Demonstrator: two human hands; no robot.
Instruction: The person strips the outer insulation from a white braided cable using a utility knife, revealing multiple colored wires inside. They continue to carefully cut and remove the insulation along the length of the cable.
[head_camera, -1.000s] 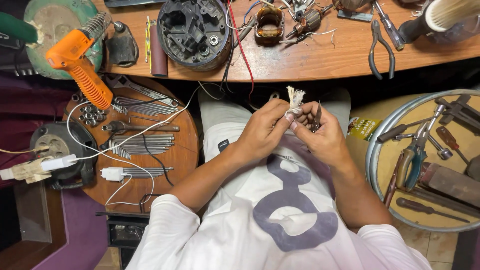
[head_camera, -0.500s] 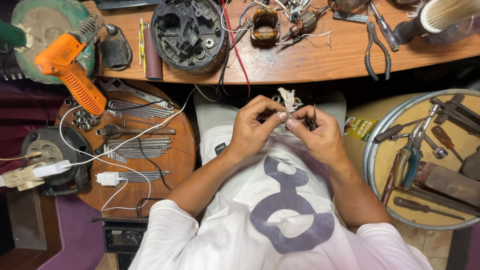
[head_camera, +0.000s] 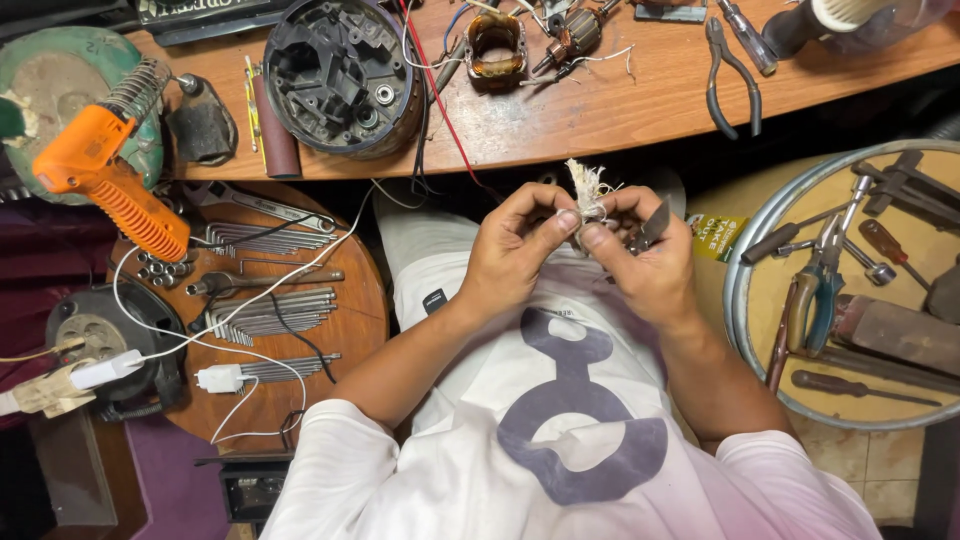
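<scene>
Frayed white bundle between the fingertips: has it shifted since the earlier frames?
No. The frayed white bundle, pinched by left hand and right hand, remains just below the wooden bench edge, right of the red wire.

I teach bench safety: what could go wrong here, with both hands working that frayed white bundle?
The small blade in the right hand lies close to the left hand, so a slip could nick a finger. The frayed white bundle, pinched only at the fingertips, may unravel further or drop into the lap.
</scene>
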